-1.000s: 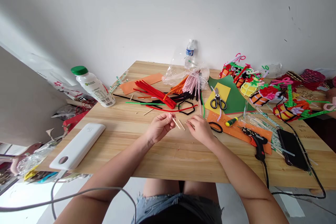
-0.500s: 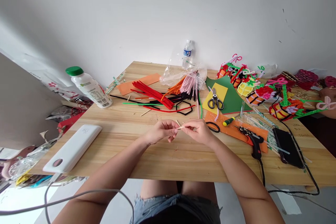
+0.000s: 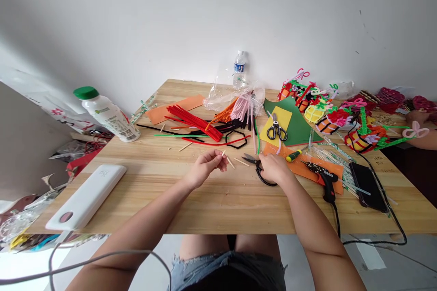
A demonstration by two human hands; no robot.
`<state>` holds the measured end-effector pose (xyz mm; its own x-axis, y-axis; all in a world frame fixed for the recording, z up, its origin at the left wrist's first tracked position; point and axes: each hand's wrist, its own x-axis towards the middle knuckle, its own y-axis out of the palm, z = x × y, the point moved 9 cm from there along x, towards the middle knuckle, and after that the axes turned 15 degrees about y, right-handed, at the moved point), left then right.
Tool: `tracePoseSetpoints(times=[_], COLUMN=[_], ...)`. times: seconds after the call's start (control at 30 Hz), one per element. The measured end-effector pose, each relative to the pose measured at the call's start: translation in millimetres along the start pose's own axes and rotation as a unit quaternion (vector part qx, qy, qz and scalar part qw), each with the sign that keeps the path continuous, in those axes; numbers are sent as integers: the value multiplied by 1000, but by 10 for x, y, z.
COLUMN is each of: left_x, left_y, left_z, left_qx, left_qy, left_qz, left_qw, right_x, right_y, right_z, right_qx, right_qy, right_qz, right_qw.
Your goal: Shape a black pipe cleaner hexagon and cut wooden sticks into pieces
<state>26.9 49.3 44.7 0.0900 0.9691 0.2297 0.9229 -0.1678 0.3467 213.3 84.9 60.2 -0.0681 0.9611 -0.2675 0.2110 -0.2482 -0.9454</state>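
Between thumb and fingertips, my left hand (image 3: 205,167) pinches a short wooden stick (image 3: 223,153). Two more short pieces lie just right of it: one stick (image 3: 231,162) close to my fingers and another stick (image 3: 241,162) near the blade tips. My right hand (image 3: 274,167) is closed on the handles of black scissors (image 3: 251,159), whose blades point left and stand slightly apart. Part of the handles is hidden under my fingers. A second pair of scissors (image 3: 276,131) rests beyond, on yellow paper (image 3: 285,118).
A glue gun (image 3: 326,181), screwdriver (image 3: 293,155) and phone (image 3: 368,186) lie at right. Pipe cleaners (image 3: 194,122) are spread behind my hands. Decorated little baskets (image 3: 331,122) line the back right. A white bottle (image 3: 109,116) and power bank (image 3: 87,196) are at left. Another person's arm (image 3: 425,138) shows far right.
My right hand has left my left hand, moved right and closed on the black scissors. Short sticks now show on the table between my hands. The view has shifted slightly.
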Motion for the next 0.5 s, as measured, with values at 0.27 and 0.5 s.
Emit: tracePoseSetpoints(times=[0.27,0.5], left_x=[-6,-33], left_y=[51,120], left_z=[-25,-75], left_qx=[-45,-36], left_qy=[10,20], left_qz=[2,36], left_qw=[999,999], right_x=[7,48], right_y=[-20,-171], right_z=[20,-274], right_qx=[-4,325], right_qy=[8,-102], right_qz=[9,61], right_qw=[1000,938])
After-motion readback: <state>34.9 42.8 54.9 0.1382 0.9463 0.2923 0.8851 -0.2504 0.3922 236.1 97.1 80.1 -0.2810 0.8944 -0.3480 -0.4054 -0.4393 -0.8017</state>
